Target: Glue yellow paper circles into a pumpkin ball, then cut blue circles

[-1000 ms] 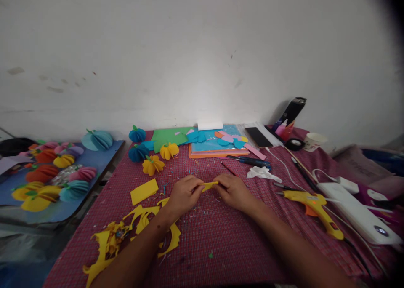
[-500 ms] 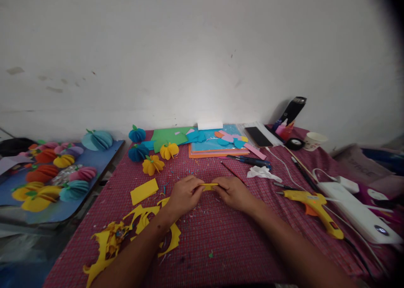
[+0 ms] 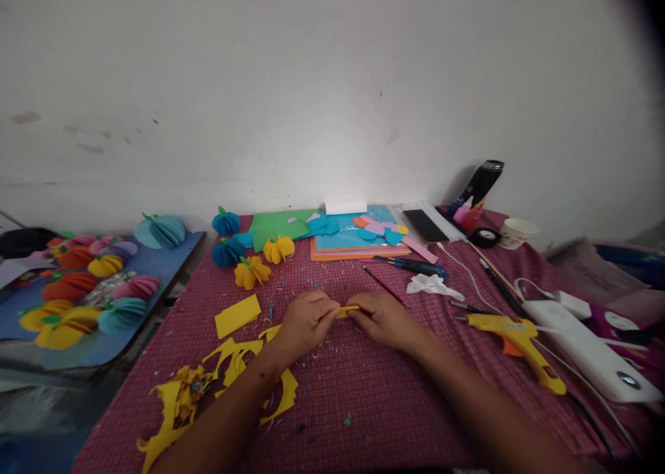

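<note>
Between my hands is a small yellow piece (image 3: 348, 311), which looks like folded paper or foam. My left hand (image 3: 310, 319) pinches its left end, and my right hand (image 3: 382, 316) pinches its right end. Most of the piece is hidden by my fingers. To the left lie a yellow rectangle (image 3: 237, 315) and yellow cut-out scraps (image 3: 236, 363). Behind them stand two yellow paper pumpkins (image 3: 252, 272) and two blue ones (image 3: 227, 251).
A yellow glue gun (image 3: 519, 335), a white power strip (image 3: 587, 349) and cables lie at the right. Farther back are a phone (image 3: 424, 225), a cup (image 3: 518, 233) and a black bottle (image 3: 482, 181). Finished pumpkins cover a blue board (image 3: 179, 266) at the left.
My hands have come slightly closer together around the yellow piece, and less of it shows. The piece has shifted a little to the right.
</note>
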### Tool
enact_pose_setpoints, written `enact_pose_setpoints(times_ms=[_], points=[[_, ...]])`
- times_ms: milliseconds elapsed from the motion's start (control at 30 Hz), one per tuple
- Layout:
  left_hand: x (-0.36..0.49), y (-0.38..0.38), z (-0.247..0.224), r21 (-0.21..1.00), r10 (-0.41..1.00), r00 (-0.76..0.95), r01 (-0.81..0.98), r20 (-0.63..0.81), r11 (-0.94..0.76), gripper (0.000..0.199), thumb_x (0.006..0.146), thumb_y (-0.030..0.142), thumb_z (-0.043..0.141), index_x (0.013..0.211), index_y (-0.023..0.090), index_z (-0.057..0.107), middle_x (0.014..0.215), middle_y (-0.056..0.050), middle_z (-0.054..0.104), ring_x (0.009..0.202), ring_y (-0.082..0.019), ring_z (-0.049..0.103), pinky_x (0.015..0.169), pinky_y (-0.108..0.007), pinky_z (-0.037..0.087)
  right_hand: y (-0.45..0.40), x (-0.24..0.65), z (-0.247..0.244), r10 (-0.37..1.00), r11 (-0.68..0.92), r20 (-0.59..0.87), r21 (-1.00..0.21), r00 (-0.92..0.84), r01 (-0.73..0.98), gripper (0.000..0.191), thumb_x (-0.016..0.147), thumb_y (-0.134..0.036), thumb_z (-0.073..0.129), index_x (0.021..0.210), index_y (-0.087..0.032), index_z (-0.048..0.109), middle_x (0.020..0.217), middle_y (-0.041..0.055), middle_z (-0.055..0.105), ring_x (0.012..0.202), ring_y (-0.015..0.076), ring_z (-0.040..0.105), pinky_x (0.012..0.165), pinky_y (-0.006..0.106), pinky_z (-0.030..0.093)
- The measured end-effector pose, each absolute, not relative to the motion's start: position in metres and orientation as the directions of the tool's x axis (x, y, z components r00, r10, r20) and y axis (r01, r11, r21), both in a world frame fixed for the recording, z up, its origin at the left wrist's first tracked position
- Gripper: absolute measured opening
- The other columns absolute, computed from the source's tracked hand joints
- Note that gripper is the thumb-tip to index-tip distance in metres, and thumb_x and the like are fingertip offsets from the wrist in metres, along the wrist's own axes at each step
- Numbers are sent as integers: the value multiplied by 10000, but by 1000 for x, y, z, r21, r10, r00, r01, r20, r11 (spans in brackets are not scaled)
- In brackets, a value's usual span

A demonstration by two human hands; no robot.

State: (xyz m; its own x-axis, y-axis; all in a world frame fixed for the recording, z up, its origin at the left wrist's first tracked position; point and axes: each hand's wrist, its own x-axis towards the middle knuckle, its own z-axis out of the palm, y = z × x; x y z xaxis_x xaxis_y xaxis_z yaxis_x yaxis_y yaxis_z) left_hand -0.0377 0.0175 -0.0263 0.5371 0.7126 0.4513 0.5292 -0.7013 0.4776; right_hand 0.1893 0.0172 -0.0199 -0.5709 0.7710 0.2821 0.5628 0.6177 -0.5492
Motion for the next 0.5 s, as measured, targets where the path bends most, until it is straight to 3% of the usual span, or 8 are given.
enact_pose_setpoints(times_ms=[233, 500], points=[[-37, 17, -28, 465, 710, 559, 538, 427, -703, 209, 982, 242, 514, 885, 189, 691, 833, -34, 659, 805, -156, 585, 739, -279, 435, 16, 190, -20, 703, 682, 331, -566, -630, 463, 220, 996, -248, 489, 1035, -217, 703, 952, 33, 747, 855, 166, 674, 789, 275, 475], [-36, 16, -27, 497, 717, 545, 519, 434, -695, 195, 987, 255, 516, 936, 193, 694, 850, -37, 669, 820, -160, 589, 757, -281, 441, 19, 192, -22, 695, 697, 351, -546, -628, 466, 266, 1023, -287, 449, 1051, -221, 705, 961, 25, 750, 862, 167, 673, 797, 280, 479]])
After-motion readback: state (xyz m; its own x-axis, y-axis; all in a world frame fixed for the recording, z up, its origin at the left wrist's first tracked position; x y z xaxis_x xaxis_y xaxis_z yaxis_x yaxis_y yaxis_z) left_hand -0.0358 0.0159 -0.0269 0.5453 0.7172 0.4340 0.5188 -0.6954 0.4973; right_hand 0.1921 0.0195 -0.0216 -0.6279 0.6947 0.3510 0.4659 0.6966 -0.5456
